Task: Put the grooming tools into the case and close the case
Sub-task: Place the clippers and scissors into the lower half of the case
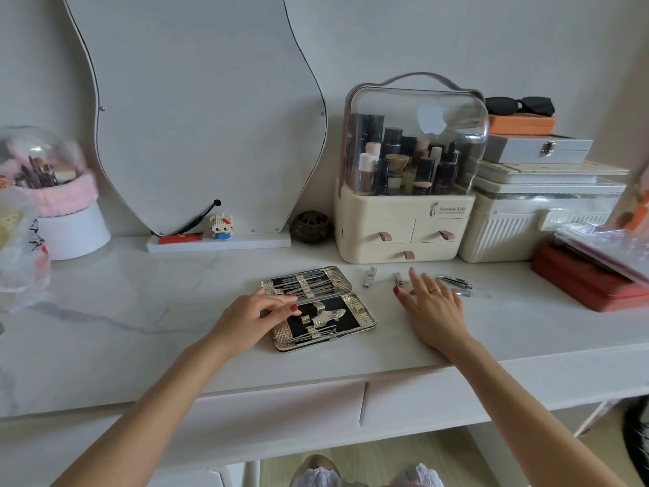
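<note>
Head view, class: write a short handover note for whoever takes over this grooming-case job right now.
Left hand: fingers resting on the open gold-edged, black-lined grooming case, holding nothing.
Right hand: open, fingers spread over the white marble-look table.
Done: many slim steel tools sit strapped in the case.
Left: small steel clipper, second steel clipper, larger steel clipper lie on the table; pack them, close the case.
</note>
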